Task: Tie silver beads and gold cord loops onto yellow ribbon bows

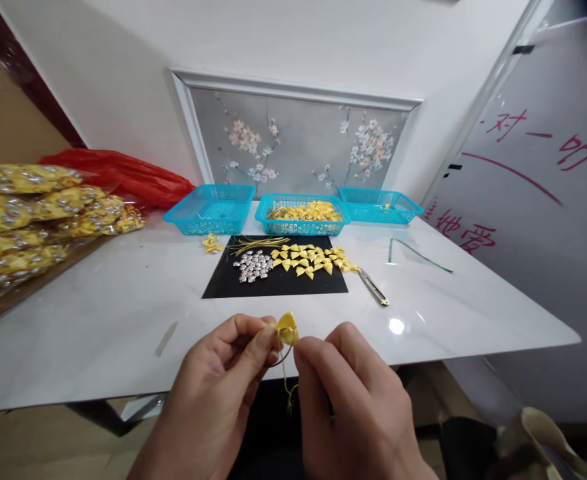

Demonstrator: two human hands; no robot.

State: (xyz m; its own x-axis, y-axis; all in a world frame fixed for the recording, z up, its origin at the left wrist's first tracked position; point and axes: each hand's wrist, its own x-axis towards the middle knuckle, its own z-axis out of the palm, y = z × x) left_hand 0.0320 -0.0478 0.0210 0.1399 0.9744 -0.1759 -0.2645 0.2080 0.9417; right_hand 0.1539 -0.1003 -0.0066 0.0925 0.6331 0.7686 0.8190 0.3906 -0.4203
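My left hand [236, 363] pinches a small folded yellow ribbon piece [288, 325] between thumb and forefinger, just beyond the table's near edge. Close beside it, my right hand [350, 390] is closed, its thumb and forefinger pressed together on a thin cord [287, 357] that curves between both hands. A knotted yellowish end dangles below. Beyond the hands, a black mat [278, 287] bears silver beads [254, 266] in a cluster, rows of yellow ribbon bows [310, 259] and a bundle of yellowish cords [260, 245]. Small thread snips [373, 288] lie at the mat's right.
Three blue baskets [300, 230] stand along the wall; the middle one holds yellow pieces. Bagged yellow-and-silver items [33, 213] and a red plastic bag [123, 175] are at left. A green strip [420, 255] lies at right, near a whiteboard [533, 220].
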